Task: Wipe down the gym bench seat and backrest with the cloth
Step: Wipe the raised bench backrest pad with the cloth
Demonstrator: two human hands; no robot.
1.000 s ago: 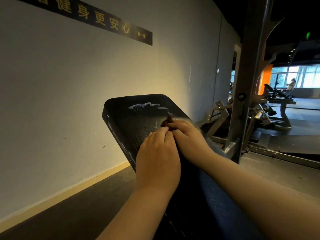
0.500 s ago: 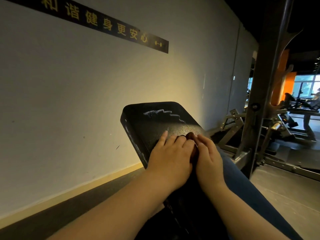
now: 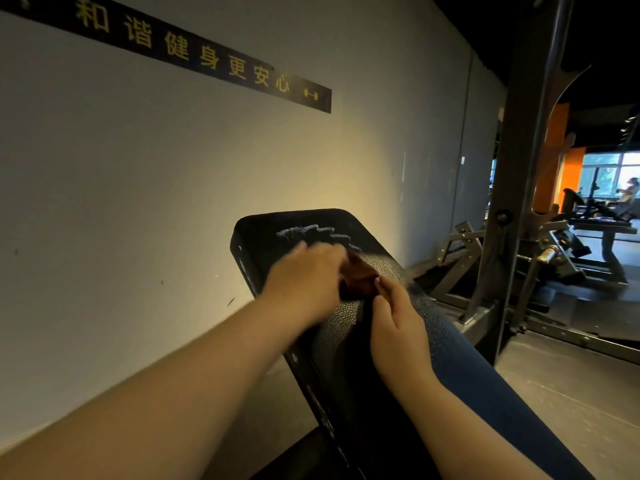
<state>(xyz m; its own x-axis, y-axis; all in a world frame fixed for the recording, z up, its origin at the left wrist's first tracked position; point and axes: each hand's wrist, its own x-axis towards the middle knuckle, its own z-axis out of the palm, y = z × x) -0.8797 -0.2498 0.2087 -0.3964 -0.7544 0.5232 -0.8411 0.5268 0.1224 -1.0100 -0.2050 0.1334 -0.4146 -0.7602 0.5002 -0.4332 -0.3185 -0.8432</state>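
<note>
Backrest [image 3: 304,223] wipe in progress, seat not in view. One left hand [image 3: 306,280], blurred, fingers spread flat near backrest's top-left edge, pressing on one dark reddish cloth [image 3: 360,275] at pad centre. One right hand [image 3: 398,327] just right of it, fingertips pinching the cloth's edge. Chalky smear [image 3: 311,232] above, unwiped; next stroke probably needs to reach the top edge.

Black padded backrest [image 3: 304,223], centre frame: pebbled leather-look vinyl, slight sheen where light hits, whitish scuff near the top edge. Dark reddish-brown cloth [image 3: 360,277] on it: soft, matt, crumpled. Grey steel rack upright [image 3: 512,188], right of frame: dull painted metal. Off-white wall [image 3: 138,188], left: matt, lightly marked. Floor [image 3: 571,382], lower right: rough, matt.
</note>
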